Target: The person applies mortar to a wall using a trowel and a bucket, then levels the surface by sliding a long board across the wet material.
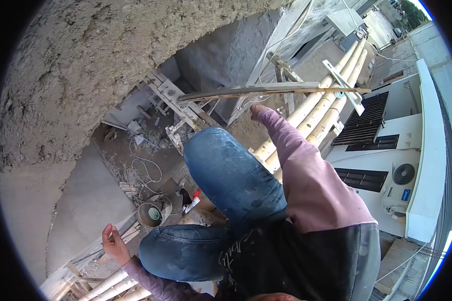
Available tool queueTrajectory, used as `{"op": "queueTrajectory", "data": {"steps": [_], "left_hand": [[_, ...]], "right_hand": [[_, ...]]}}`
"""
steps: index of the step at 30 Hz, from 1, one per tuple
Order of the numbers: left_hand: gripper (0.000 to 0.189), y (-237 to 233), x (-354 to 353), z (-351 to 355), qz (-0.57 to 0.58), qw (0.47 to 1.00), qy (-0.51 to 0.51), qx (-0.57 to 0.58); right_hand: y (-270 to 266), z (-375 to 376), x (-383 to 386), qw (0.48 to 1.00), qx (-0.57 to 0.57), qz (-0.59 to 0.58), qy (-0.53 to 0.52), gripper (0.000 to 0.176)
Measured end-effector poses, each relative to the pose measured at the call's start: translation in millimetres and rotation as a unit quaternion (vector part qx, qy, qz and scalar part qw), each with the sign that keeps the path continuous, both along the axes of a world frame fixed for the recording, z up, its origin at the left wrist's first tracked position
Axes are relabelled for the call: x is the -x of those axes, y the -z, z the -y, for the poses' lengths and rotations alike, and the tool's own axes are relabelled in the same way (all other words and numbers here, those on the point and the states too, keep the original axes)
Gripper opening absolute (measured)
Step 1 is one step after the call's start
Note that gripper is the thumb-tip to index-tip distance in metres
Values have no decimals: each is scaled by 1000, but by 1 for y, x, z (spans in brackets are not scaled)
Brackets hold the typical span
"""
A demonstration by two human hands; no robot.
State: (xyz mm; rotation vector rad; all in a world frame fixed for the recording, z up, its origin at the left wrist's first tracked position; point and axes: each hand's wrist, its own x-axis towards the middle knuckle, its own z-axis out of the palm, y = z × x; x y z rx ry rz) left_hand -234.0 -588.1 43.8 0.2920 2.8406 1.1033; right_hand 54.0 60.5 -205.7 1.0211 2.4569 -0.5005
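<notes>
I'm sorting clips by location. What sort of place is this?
Most likely a building site, seen from up high: thick bamboo poles like scaffolding, a rough, unfinished wall, and a bucket on the littered ground below.

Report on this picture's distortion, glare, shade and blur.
In the head view, the white ledge bows, likely from the lens; sky at top right washes out; the bucket sits in duller light than the white wall; the left hand shows no obvious motion blur.

Outdoors, daylight. Rough plaster wall (85, 65) upper L; white bldg (411, 129) R w/ dark barred window (362, 118), AC unit (398, 188); debris-strewn floor (158, 159) below, bright sky (424, 6) top R.
</notes>
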Motion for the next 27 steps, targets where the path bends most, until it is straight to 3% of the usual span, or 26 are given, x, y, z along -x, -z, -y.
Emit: {"op": "queueTrajectory", "data": {"steps": [3, 4, 8, 13, 16, 19, 21, 24, 27], "left_hand": [[26, -15, 12, -52, 43, 997, 61, 15], [24, -25, 8, -81, 55, 995, 80, 6], [23, -56, -8, -200, 34, 972, 233, 17], [23, -68, -30, -341, 2, 923, 379, 73], [22, -41, -40, -378, 47, 906, 401, 125], [24, 17, -37, -367, 121, 884, 403, 205], [25, 54, -31, -335, 156, 863, 398, 270], [27, 97, -21, -269, 197, 823, 382, 372], [29, 110, -13, -229, 228, 780, 383, 439]], "right_hand": [[41, -39, -100, 989, 46, -31, 139, 27], [43, -47, -125, 983, 12, -35, 181, 25], [53, -117, -214, 970, -53, -53, 231, 18], [21, -213, -243, 954, -156, -66, 247, 26], [31, -274, -242, 935, -229, 30, 268, 33], [3, -293, -225, 919, -239, 120, 290, 39], [35, -316, -238, 908, -253, 135, 307, 55], [46, -333, -240, 917, -203, 159, 303, 64], [45, -348, -235, 924, -157, 199, 286, 66]]}}
